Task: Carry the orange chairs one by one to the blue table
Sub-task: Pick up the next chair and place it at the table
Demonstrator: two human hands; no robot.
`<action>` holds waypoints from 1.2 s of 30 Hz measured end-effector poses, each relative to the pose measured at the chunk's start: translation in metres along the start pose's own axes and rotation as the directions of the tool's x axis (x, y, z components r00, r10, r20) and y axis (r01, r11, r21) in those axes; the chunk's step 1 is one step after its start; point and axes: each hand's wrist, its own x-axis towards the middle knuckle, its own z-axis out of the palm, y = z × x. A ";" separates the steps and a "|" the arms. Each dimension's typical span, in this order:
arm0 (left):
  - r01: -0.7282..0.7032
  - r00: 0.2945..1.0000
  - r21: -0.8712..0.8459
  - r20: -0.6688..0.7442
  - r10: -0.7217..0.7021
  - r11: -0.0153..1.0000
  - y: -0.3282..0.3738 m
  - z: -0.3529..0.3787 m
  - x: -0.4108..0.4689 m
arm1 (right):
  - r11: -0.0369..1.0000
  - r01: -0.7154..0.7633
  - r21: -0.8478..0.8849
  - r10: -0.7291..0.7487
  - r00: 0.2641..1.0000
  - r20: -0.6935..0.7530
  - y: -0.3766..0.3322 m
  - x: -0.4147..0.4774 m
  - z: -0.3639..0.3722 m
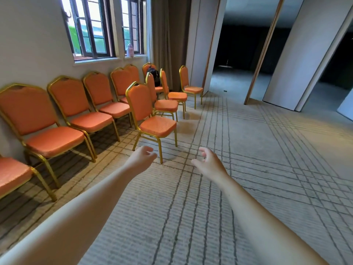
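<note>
Carpet aisle [252, 153] right of nearest chair [158, 126]

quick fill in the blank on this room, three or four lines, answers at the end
The left hand and right hand hold ____.
The chairs have gold frames and ____ seats.
The pink bottle stands on the sill of a ____.
The black bag rests on a ____.
Missing: nothing; orange; window; chair.

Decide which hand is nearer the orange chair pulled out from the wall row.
Left. The left hand is just short of the orange chair, by its front legs; the right hand hovers over carpet, farther off to the right.
</note>
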 end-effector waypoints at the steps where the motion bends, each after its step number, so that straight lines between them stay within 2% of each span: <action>1: -0.010 1.000 0.014 0.002 0.010 1.000 0.006 0.005 0.029 | 1.000 -0.003 -0.004 0.003 1.000 0.001 0.003 0.029 0.001; 9: 0.018 1.000 0.011 0.013 -0.018 1.000 0.055 0.032 0.291 | 0.999 -0.004 -0.035 0.004 1.000 0.007 0.001 0.283 -0.015; 17: 0.022 0.996 0.019 0.082 -0.023 1.000 0.104 0.068 0.494 | 0.999 -0.032 -0.043 0.032 0.999 0.000 0.012 0.494 -0.041; 24: 0.057 0.998 0.004 -0.016 -0.057 0.998 0.135 0.113 0.686 | 1.000 0.005 -0.027 -0.004 0.999 0.047 0.026 0.711 -0.056; 28: 0.082 0.995 0.023 -0.055 -0.081 0.996 0.165 0.141 0.793 | 0.998 0.051 -0.048 -0.044 0.991 0.126 0.041 0.829 -0.081; 36: 0.137 0.988 0.005 -0.080 -0.136 0.991 0.188 0.169 0.972 | 0.993 0.094 -0.075 -0.073 0.966 0.247 0.042 1.032 -0.083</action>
